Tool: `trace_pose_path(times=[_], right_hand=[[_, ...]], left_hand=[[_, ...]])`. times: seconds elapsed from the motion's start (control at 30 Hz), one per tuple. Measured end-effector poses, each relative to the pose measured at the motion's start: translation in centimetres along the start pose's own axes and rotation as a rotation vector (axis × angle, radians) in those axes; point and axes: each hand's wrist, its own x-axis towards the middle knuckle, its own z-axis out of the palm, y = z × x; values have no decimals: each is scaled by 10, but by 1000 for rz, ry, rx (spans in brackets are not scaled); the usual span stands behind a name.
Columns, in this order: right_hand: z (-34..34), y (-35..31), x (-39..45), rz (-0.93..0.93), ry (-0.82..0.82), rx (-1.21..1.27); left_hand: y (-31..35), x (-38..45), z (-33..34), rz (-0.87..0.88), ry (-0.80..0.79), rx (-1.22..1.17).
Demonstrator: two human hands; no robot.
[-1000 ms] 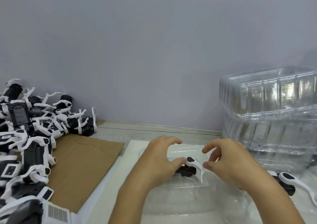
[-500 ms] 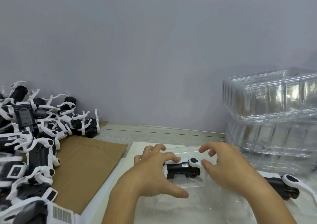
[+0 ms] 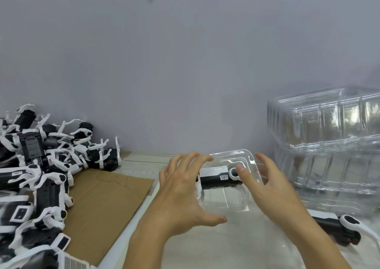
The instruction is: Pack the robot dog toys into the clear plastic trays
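Both hands (image 3: 181, 192) lifted off, fingers spread, one robot dog (image 3: 216, 177) in one tray (image 3: 249, 157)

Soft, even, cool light is filling the scene, casting only faint shadows. White glare is streaking the stack of clear trays (image 3: 329, 145) at right. Left of that stack, both hands are looking slightly blurred. Wide-angle distortion is bending the frame's edges.

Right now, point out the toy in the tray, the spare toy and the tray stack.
toy in the tray (image 3: 213, 178): head view, black body.
spare toy (image 3: 329, 226): head view, black body.
tray stack (image 3: 329, 145): head view, front wall.
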Motion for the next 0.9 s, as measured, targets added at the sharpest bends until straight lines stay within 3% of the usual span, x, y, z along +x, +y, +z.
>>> trace_pose_path(times=[0.23,0.57,0.77,0.9], right_hand=[[-4,-8,-3,-172,3,177],[-3,-5,-1,-189,57,220],[-8,-2,2,-137,123,504],[-12,-1,4,-98,146,626]], left_hand=[[8,4,-4,75,90,109],[6,2,-5,59,135,60],[-3,3,1,-47,244,-149],[-12,5,6,-131,349,-568]])
